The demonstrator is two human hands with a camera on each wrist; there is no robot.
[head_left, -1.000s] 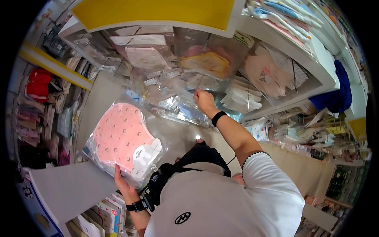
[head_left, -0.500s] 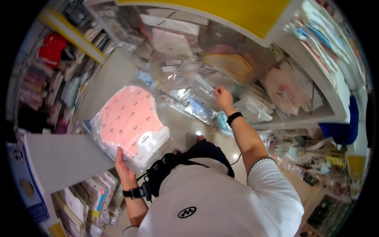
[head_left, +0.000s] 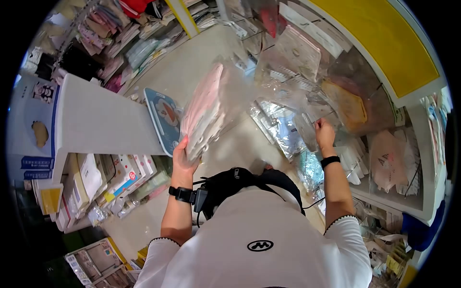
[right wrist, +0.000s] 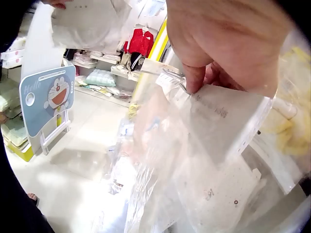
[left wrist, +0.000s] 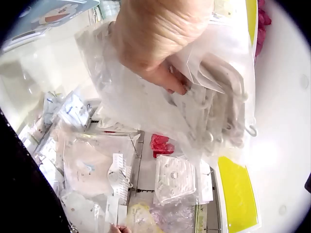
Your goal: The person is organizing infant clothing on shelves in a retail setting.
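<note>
My left hand (head_left: 185,163) grips a stack of pink printed fabric pieces in clear plastic bags (head_left: 206,103) by its near edge. The stack is turned almost edge-on in the head view. In the left wrist view, small pale hanger hooks (left wrist: 250,130) stick out beside the fingers. My right hand (head_left: 326,134) is at the display rack to the right. Its thumb and fingers pinch the top of a clear plastic packet (right wrist: 209,111) with a whitish upper part, close by a metal display prong (right wrist: 182,87) in the right wrist view.
More bagged garments hang around the right hand, including a yellow one (head_left: 343,101) and a peach one (head_left: 388,161). A blue cartoon-printed folding table (head_left: 163,120) leans by a white counter (head_left: 105,117) on the left. Below the counter stand several boxes (head_left: 127,168).
The head view has swung round, so the rack appears farther right. The pink stack has tilted from face-up to edge-on in my left hand. My right hand stays at the rack.
</note>
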